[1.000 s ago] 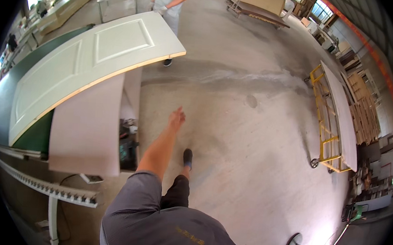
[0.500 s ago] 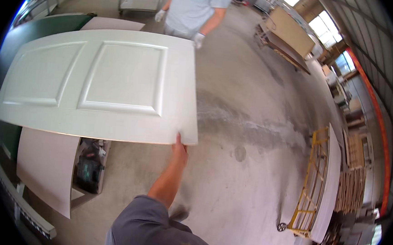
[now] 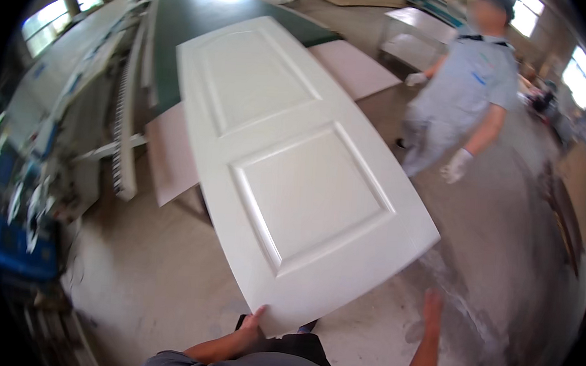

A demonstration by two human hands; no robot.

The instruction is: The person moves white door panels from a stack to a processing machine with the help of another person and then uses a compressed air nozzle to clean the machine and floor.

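Note:
A white door panel (image 3: 309, 196) with two raised-moulding fields stretches from my body toward the far left. Its far part lies over a green-topped table (image 3: 217, 8) and pale boards. My left hand (image 3: 252, 320) is closed on the near left corner, thumb on top and the other fingers hidden beneath. Off the panel's right corner, my right hand (image 3: 432, 306) is held out over the floor, holding nothing. It looks open, though its fingers are somewhat blurred.
A co-worker (image 3: 466, 93) in a grey shirt and white gloves stands right of the panel. A pale pink board (image 3: 355, 68) juts out between us. A metal cart (image 3: 418, 39) stands behind, and a long machine rail (image 3: 129, 117) runs along the left.
My view has swung left, so the panel now points away from me and the co-worker appears farther right. My right hand has come into view, apart from the panel.

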